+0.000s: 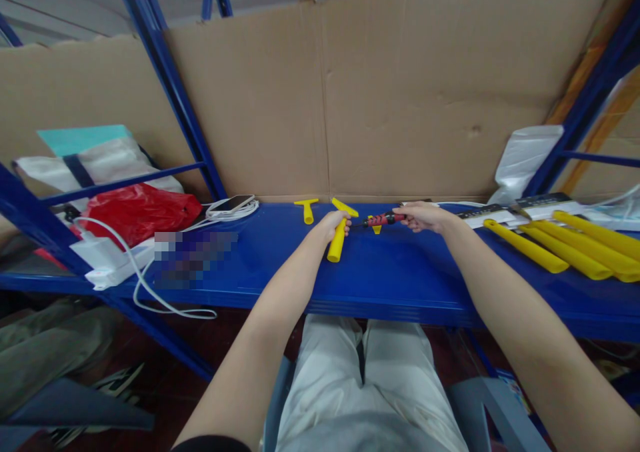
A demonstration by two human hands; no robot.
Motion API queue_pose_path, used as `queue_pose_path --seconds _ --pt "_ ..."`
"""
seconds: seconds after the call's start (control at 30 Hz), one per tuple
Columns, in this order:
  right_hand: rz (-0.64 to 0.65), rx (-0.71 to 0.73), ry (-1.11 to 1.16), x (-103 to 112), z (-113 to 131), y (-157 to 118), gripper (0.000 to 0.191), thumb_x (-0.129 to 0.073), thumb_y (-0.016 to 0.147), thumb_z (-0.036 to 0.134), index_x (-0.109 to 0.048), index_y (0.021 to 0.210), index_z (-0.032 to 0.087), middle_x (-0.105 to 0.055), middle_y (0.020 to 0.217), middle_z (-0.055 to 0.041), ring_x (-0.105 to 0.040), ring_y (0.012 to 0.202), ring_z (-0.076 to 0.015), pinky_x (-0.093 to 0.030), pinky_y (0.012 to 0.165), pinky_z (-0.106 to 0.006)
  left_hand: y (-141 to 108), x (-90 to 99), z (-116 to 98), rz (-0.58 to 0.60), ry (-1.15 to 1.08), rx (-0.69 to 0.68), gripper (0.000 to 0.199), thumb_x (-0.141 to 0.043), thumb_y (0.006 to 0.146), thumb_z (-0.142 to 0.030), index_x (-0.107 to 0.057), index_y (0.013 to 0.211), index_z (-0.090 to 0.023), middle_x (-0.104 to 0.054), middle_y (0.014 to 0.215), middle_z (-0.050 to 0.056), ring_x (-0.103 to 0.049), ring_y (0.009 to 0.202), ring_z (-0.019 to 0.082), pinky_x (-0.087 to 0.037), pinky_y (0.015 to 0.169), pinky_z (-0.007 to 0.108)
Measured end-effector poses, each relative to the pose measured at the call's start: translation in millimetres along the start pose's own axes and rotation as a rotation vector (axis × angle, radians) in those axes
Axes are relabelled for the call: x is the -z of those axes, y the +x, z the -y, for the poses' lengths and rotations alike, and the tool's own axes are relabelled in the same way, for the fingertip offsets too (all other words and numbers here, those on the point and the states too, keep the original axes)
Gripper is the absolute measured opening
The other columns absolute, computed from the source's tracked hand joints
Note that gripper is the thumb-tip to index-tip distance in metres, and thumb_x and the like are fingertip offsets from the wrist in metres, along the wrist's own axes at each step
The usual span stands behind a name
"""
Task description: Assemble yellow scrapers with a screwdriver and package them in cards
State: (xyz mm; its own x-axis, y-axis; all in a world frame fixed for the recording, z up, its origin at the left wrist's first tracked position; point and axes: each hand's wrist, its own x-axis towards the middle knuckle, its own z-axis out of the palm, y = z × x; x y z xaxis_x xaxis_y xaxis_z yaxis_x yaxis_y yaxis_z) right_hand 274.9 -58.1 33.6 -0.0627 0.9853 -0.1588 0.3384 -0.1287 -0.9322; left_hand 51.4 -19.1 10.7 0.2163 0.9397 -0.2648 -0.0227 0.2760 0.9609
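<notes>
My left hand is closed around a yellow T-shaped handle, its crossbar showing above the fingers and its round grip pointing toward me. My right hand grips a red-and-black screwdriver, which lies nearly level and points left. The screwdriver's tip reaches the handle by my left fingers; whether it touches a screw is too small to tell. Behind the screwdriver, partly covered, is another yellow piece. A separate small yellow T-shaped piece rests on the blue shelf to the left of my hands.
Several long yellow handles lie at the right. At the left are a phone on a coiled white cable, a red plastic bag and a white power strip. A cardboard sheet stands behind; blue posts frame the shelf.
</notes>
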Motion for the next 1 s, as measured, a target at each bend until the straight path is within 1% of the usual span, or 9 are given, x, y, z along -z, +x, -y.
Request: queue_pose_path --seconds 0.17,0.3,0.47,0.67,0.77,0.8,0.87,0.93,1.0 --pt "0.188 0.009 -0.153 -3 -6 -1 0.036 -0.077 0.071 0.041 -0.050 0.072 0.018 -0.055 0.053 0.0023 -0.041 0.040 -0.0048 -0.032 0.038 -0.017 -3 -1.0 -2 -0.028 0.004 -0.015 0.010 -0.043 0.084 -0.011 -0.046 0.078 -0.018 -0.040 0.048 -0.006 -0.035 0.034 0.007 -0.031 0.036 0.018" --pt "0.269 0.016 -0.214 -8 -10 -1 0.039 -0.081 0.065 0.044 -0.053 0.076 0.019 -0.060 0.055 0.0005 -0.044 0.039 -0.0059 -0.032 0.037 -0.017 -5 -3.5 -2 -0.039 0.026 -0.020 0.010 -0.042 0.086 -0.011 -0.047 0.080 -0.017 -0.039 0.047 -0.006 -0.036 0.035 0.007 -0.031 0.037 0.018" --pt "0.234 0.037 -0.264 -17 -8 -1 0.039 -0.081 0.065 0.046 -0.055 0.077 0.019 -0.060 0.055 0.0016 -0.044 0.039 -0.0053 -0.031 0.036 -0.015 -6 -6.7 -2 -0.045 0.047 -0.034 0.011 -0.043 0.086 -0.011 -0.048 0.077 -0.017 -0.040 0.048 -0.006 -0.036 0.036 0.007 -0.031 0.038 0.019" --pt "0.162 0.079 -0.297 -25 -3 -4 0.038 -0.079 0.064 0.049 -0.060 0.070 0.017 -0.057 0.051 0.0011 -0.044 0.039 -0.0066 -0.030 0.034 -0.017 -8 -9.6 -3 -0.115 0.096 -0.089 0.010 -0.044 0.085 -0.009 -0.050 0.080 -0.016 -0.044 0.052 -0.005 -0.038 0.037 0.008 -0.033 0.042 0.021" --pt "0.132 0.082 -0.340 -21 -3 -1 0.033 -0.074 0.071 0.047 -0.061 0.068 0.016 -0.059 0.054 -0.0017 -0.046 0.040 -0.0085 -0.031 0.035 -0.018 -9 -11.0 -3 -0.127 0.108 -0.118 0.007 -0.046 0.085 -0.011 -0.051 0.083 -0.016 -0.049 0.057 -0.004 -0.040 0.038 0.007 -0.034 0.042 0.020" --pt "0.098 0.080 -0.372 -16 -4 1 0.030 -0.071 0.075 0.044 -0.061 0.068 0.016 -0.061 0.056 -0.0031 -0.048 0.042 -0.0094 -0.032 0.036 -0.019 -10 -11.6 -3 -0.124 0.115 -0.131 0.007 -0.047 0.085 -0.010 -0.051 0.086 -0.016 -0.051 0.059 -0.004 -0.041 0.038 0.006 -0.035 0.042 0.020" --pt "-0.047 0.080 -0.471 0 -9 8 0.024 -0.064 0.082 0.035 -0.062 0.068 0.016 -0.065 0.063 -0.0062 -0.054 0.047 -0.0121 -0.037 0.040 -0.021 -11 -13.0 -3 -0.116 0.138 -0.160 0.016 -0.050 0.082 -0.008 -0.053 0.095 -0.016 -0.053 0.064 -0.003 -0.044 0.040 0.006 -0.037 0.042 0.019" --pt "-0.329 0.081 -0.638 21 -17 15 0.017 -0.058 0.084 0.022 -0.064 0.070 0.015 -0.068 0.071 -0.0094 -0.062 0.060 -0.0169 -0.046 0.051 -0.025 -13 -14.9 -3 -0.111 0.162 -0.183 0.036 -0.054 0.078 -0.005 -0.053 0.111 -0.018 -0.056 0.071 -0.003 -0.048 0.042 0.006 -0.038 0.043 0.018" --pt "-0.558 0.080 -0.801 43 -29 21 0.016 -0.055 0.082 0.012 -0.070 0.085 0.015 -0.071 0.093 -0.0136 -0.067 0.088 -0.0237 -0.051 0.073 -0.031 -15 -17.1 -3 -0.103 0.180 -0.200 0.057 -0.054 0.075 -0.002 -0.047 0.128 -0.022 -0.059 0.078 -0.002 -0.051 0.045 0.006 -0.040 0.044 0.018"
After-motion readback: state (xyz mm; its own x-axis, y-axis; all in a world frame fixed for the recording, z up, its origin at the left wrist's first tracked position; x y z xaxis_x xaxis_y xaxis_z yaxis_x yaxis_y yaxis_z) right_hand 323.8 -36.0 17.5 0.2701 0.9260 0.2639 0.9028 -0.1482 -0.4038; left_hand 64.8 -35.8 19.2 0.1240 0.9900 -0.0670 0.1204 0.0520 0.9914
